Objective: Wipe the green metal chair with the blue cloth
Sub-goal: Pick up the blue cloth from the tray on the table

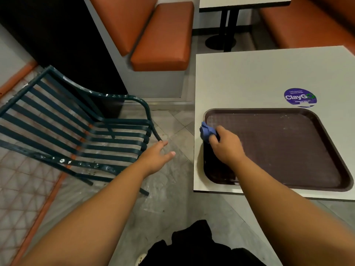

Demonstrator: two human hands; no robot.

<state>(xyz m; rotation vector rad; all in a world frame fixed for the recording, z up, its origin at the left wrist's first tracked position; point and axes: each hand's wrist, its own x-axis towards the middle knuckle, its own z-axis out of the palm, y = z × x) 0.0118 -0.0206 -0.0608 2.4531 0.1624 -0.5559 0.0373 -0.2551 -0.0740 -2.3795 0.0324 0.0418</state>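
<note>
Green chair (80, 131) tilted on the floor at left, left hand (156, 158) loose-fingered near its front leg, right hand (226, 144) grasping bunched blue cloth (206, 132) over brown tray (288, 148) on table (249, 77)

Person: bare arms, dark lower clothing.

Both forearms are bare to the frame edge; no sleeve shows on either. The left hand (157, 158) and right hand (226, 146) carry no gloves, rings, watch or bands that can be seen. A short pale nail shows on the left thumb. Black garment (194, 244) with loose folds sits at the bottom centre. A pale shoe tip (141, 259), speckled with dark marks, shows beside it at the lower edge.
</note>
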